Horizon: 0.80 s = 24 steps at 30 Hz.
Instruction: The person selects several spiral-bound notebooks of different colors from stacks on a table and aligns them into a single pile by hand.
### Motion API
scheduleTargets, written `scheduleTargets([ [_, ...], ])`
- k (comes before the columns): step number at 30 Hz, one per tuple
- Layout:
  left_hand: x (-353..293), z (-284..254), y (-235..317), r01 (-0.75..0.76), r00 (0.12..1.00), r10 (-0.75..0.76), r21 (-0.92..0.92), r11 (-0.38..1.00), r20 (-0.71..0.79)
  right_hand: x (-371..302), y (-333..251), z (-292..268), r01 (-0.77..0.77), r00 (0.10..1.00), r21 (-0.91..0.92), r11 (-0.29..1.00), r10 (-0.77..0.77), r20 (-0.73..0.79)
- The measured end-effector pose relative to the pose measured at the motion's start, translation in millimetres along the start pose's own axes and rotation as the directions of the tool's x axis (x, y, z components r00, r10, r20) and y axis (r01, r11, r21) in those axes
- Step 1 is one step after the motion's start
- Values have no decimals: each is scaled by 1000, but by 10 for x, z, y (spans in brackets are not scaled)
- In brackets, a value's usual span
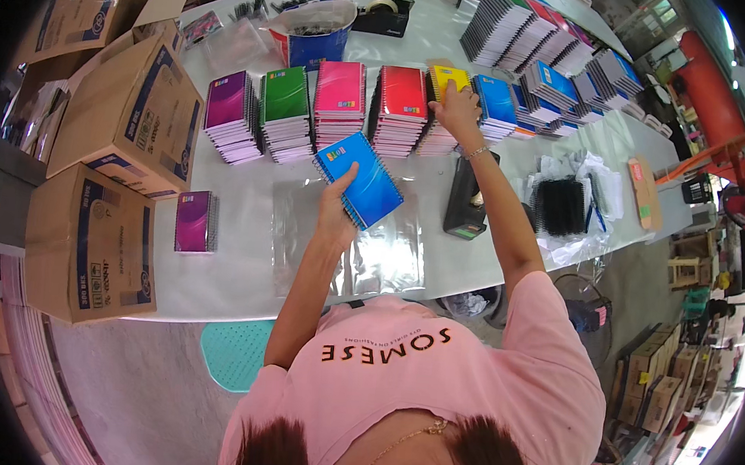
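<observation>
My left hand (338, 202) holds a blue spiral notebook (367, 185), tilted, with the thumb across its cover. My right hand (458, 113) reaches over the stack of yellow spiral notebooks (448, 76). Its fingers are spread and touch the top cover, with the thumb out toward the left edge. In the same row stand stacks of purple (228, 101), green (285, 92), pink (341, 88), red (403, 94) and blue (496, 100) notebooks. Below the held notebook lies clear plastic film (379, 263) on the table.
Cardboard boxes (130, 116) stand at the left, beside a lone purple notebook (192, 222). A black tape dispenser (463, 196) sits right of the film. Black binding coils (560, 207) lie farther right. A blue bucket (312, 42) and more notebook stacks (499, 30) are at the back.
</observation>
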<state>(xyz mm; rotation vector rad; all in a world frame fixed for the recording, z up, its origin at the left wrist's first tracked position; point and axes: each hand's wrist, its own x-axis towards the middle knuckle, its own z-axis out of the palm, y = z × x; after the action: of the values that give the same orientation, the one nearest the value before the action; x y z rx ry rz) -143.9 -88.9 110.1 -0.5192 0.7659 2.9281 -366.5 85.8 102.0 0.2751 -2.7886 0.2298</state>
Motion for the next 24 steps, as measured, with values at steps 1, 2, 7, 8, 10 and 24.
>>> scheduleTargets([
  [1,-12,-27,31,3,1000,-3,11,1000,-3,-2,-39,25,20,1000,-12,1000,-20,-17],
  [2,-20,-54,54,4,1000,-4,26,1000,-4,-7,-48,44,37,999,-26,999,-38,-34],
  [7,40,-128,110,38,999,-40,64,997,29,196,158,169,122,991,-121,985,-128,-43],
  [8,55,-170,132,45,998,-47,51,998,35,267,184,123,98,995,-47,994,-98,3],
  [10,83,-226,162,64,996,-65,25,998,55,382,253,-170,34,994,88,995,-43,97],
  [24,137,-94,188,135,979,-134,3,991,156,-46,181,-314,30,989,51,998,-23,-147],
])
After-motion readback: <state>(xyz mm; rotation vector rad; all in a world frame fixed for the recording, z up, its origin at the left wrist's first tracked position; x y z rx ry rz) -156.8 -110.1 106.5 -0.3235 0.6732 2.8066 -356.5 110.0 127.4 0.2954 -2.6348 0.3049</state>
